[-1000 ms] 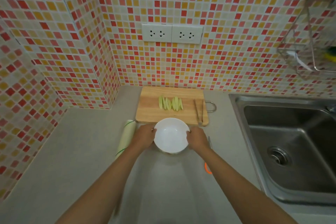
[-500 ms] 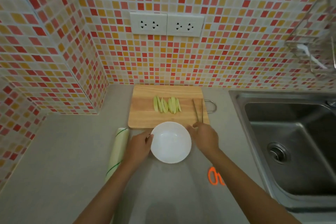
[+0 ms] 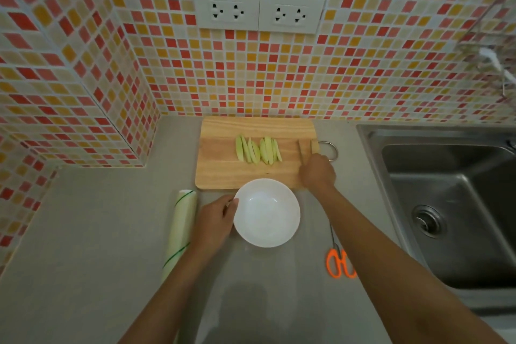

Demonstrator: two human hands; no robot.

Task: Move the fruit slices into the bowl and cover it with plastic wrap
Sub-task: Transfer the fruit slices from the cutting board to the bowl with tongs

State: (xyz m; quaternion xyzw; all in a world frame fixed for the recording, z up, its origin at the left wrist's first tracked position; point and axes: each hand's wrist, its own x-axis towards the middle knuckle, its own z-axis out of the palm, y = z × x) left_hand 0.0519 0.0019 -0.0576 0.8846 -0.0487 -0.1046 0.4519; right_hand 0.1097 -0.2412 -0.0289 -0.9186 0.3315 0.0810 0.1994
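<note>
Several pale green fruit slices (image 3: 258, 150) lie in a row on a wooden cutting board (image 3: 223, 167). A white bowl (image 3: 266, 212), with nothing in it, stands on the counter just in front of the board. My left hand (image 3: 216, 219) rests against the bowl's left rim, thumb on the edge. My right hand (image 3: 317, 172) lies over the near end of the wooden tongs (image 3: 305, 146) on the board's right side, its fingers curled around them. A roll of plastic wrap (image 3: 180, 227) lies left of the bowl.
Orange-handled scissors (image 3: 339, 260) lie on the counter right of the bowl. A steel sink (image 3: 452, 204) takes up the right side. Tiled walls stand behind and to the left, with two sockets (image 3: 259, 11) above the board. A wire rack (image 3: 491, 58) hangs at far right.
My right hand left the bowl's right rim and moved up onto the tongs on the board. My left hand stays at the bowl. The camera has come closer.
</note>
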